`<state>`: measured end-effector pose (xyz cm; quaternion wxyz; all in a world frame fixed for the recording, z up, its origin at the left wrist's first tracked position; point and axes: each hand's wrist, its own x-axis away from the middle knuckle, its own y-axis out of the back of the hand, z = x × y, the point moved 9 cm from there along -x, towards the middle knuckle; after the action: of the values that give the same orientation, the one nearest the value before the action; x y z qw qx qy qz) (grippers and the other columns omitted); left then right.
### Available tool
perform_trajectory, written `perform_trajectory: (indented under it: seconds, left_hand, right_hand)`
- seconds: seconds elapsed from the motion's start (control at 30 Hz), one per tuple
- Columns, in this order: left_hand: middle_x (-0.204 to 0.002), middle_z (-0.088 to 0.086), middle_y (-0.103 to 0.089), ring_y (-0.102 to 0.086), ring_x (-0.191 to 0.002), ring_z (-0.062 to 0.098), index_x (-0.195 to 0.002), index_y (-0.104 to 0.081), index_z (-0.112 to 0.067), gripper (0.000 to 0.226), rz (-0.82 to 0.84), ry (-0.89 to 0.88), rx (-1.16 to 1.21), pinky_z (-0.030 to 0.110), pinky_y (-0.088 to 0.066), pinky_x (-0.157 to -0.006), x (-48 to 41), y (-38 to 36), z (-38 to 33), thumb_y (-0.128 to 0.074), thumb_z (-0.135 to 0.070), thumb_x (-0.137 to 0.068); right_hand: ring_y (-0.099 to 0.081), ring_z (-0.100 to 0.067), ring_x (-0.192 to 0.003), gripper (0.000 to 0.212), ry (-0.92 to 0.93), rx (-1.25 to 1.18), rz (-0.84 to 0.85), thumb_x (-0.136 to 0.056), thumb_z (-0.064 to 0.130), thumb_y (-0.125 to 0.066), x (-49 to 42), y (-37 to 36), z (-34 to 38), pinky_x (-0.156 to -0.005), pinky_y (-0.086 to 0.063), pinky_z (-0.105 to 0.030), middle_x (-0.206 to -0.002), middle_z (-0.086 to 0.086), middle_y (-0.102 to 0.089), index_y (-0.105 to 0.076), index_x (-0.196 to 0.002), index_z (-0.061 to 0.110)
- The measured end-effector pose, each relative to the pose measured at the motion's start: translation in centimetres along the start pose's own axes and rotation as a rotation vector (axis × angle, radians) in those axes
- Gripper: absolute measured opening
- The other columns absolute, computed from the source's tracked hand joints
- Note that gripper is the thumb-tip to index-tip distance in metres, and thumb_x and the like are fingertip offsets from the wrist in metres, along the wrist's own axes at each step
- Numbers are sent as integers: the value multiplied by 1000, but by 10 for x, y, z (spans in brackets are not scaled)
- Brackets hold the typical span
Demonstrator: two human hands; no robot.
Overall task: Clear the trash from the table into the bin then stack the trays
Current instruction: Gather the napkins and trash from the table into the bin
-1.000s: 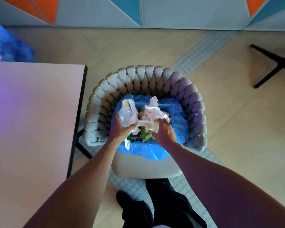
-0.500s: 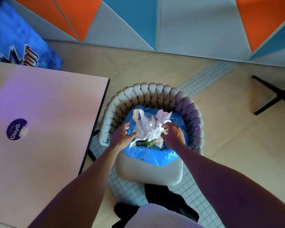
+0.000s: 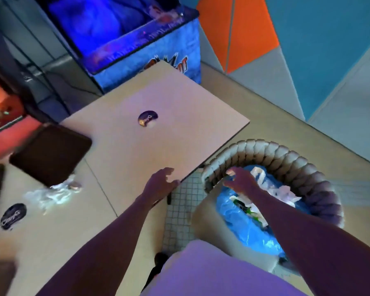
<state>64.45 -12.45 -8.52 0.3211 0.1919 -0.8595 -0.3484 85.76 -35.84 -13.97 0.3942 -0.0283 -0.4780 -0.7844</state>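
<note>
Left hand (image 3: 160, 182) noted empty, fingers loosely spread, over the table (image 3: 137, 159) edge at centre frame. Right hand (image 3: 239, 180) likewise empty, above the bin (image 3: 286, 159) at lower right, where white trash (image 3: 282, 191) lies on a blue liner (image 3: 250, 229). Crumpled plastic (image 3: 51, 193) is seen at lower left, just beside a dark tray (image 3: 49, 152). A blue cabinet (image 3: 158, 50) stands behind the table.

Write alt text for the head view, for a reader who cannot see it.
A person's empty left hand hovers at the table corner, the right hand over a blue-lined bin. Crumpled plastic and a dark tray lie on the table.
</note>
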Motion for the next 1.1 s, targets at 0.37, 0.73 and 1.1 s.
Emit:
perform_trajectory:
  seconds: [0.37,0.73,1.1]
  left_hand:
    - [-139,0,-63,-64,-118,20,-142,-54,-24,75,-338,383,238,41,-52,-102,140,108,258,-77,-56,-78]
    - [-147,-2,-56,-56,-131,20,-147,-50,-24,71,-426,367,327,41,-46,-108,191,184,412,-76,-48,-85]
    - [-139,-7,-62,-63,-119,13,-140,-57,-30,61,-548,442,488,34,-52,-98,250,207,503,-78,-47,-86]
  right_hand:
    - [-65,-17,-114,63,363,286,335,-76,46,-82,-5,-139,236,-97,-49,-29,-133,2,-65,-61,-130,21]
    - [-63,-18,-117,60,404,305,368,-79,45,-81,44,-284,384,-100,-49,-32,-133,2,-64,-62,-130,19]
    - [-63,-13,-112,44,527,339,420,-84,38,-75,62,-377,525,-93,-48,-23,-127,6,-66,-65,-125,25]
